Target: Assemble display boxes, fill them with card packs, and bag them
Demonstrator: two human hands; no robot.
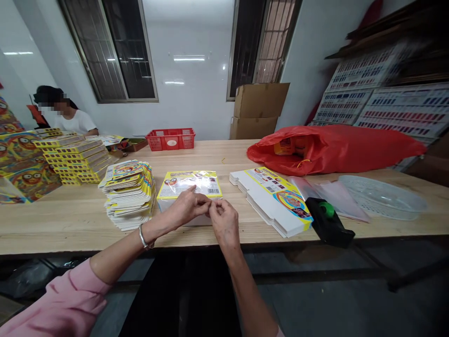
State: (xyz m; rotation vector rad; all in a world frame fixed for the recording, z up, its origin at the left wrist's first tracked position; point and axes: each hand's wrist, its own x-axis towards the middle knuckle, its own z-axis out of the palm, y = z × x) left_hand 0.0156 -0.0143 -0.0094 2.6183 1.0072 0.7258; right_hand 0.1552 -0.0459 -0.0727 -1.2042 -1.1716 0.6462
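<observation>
A yellow-edged printed box (191, 181) lies flat in front of me, its top glossy with glare as if under clear film. At its near edge, my left hand (187, 207) reaches in from the left, thumb and fingertips pinched together. My right hand (225, 223) meets it there, also closed in a pinch, the two sets of fingertips almost touching. Whatever is between them is too small or too hidden to make out. Left of the box stands a stack of printed cards (129, 196). Flat folded cartons (271, 199) lie to the right.
A black tape dispenser (329, 222) sits at the table's front edge. Behind it are a clear plastic basket (382, 196) and a red sack (351, 147). A red basket (170, 139) stands at the back. Stacked boxes (75, 157) and a seated person (75, 119) are at the left.
</observation>
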